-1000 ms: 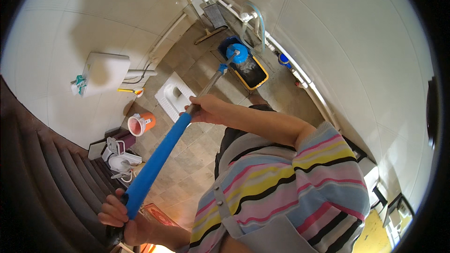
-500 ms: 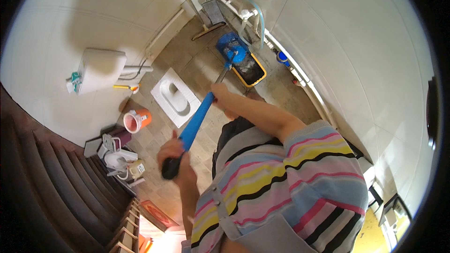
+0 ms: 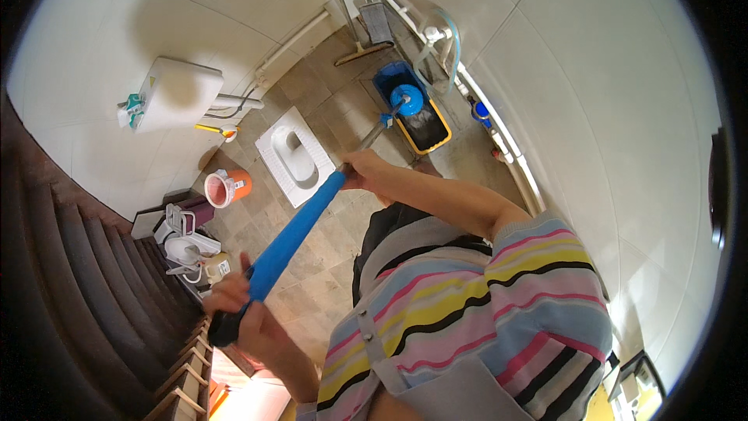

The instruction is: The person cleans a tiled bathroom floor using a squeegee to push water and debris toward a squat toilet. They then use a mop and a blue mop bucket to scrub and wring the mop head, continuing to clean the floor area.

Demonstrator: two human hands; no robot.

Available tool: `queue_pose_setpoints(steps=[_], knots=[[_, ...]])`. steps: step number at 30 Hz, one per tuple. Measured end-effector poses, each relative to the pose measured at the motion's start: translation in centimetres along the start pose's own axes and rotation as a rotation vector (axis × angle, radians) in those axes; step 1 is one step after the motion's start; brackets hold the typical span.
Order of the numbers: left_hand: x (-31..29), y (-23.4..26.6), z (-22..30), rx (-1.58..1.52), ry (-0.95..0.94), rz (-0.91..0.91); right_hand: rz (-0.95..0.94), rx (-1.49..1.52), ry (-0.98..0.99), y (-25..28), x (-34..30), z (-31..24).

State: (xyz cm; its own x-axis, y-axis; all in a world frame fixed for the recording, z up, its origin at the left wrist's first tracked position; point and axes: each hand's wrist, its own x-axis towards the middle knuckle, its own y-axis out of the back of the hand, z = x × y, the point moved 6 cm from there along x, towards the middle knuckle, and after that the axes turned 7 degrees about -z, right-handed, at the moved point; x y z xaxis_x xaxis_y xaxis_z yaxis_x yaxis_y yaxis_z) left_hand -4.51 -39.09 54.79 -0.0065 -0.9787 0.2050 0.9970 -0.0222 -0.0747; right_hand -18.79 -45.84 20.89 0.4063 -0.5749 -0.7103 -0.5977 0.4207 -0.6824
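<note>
Both my hands hold a spin mop [image 3: 296, 226] with a blue grip sleeve and a metal pole, slanting across in front of me. My left hand [image 3: 253, 320] is closed round the grip near its black end, slightly smeared by motion. Farther up, my right hand [image 3: 361, 168] wraps the pole just past the sleeve. The mop's round blue head [image 3: 406, 100] is over the blue bucket with a yellow rim [image 3: 448, 134]. Grey strands show beneath the head, with dark water or shadow around them.
A white squat toilet [image 3: 273, 152] is set into the tiled floor, left of the bucket. An orange bin [image 3: 241, 182] stands beyond it. A broom [image 3: 364, 53] leans in the far corner. White pipes [image 3: 520, 154] follow the right wall. Dark stairs [image 3: 86, 288] are at the left.
My left hand has swung the grip end left and toward me. The mop head has shifted toward the middle of the bucket, and fewer strands show. The whole view has turned slightly.
</note>
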Motion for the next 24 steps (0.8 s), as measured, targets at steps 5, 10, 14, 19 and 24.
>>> queue_pose_setpoints(steps=[5, 10, 14, 19, 24], knots=[[0.9, -0.7, -2.1, 0.041, 0.054, 0.009, 0.133, -0.010, 0.006, 0.8, -0.3, -0.3], [0.3, -3.3, -9.0, 0.028, 0.104, -0.055, 0.375, -0.153, 0.078, 6.3, 4.0, -0.5], [0.2, -3.0, -11.0, 0.015, 0.140, -0.011, 0.312, -0.576, 0.125, 7.6, 7.9, -1.1], [0.9, -1.3, -9.7, -0.078, 0.122, 0.053, 0.422, -0.117, 0.055, 5.7, 7.0, -0.9], [0.8, -0.7, -2.8, 0.023, 0.053, 0.029, 0.242, -0.192, -0.029, 1.4, 0.0, -1.3]])
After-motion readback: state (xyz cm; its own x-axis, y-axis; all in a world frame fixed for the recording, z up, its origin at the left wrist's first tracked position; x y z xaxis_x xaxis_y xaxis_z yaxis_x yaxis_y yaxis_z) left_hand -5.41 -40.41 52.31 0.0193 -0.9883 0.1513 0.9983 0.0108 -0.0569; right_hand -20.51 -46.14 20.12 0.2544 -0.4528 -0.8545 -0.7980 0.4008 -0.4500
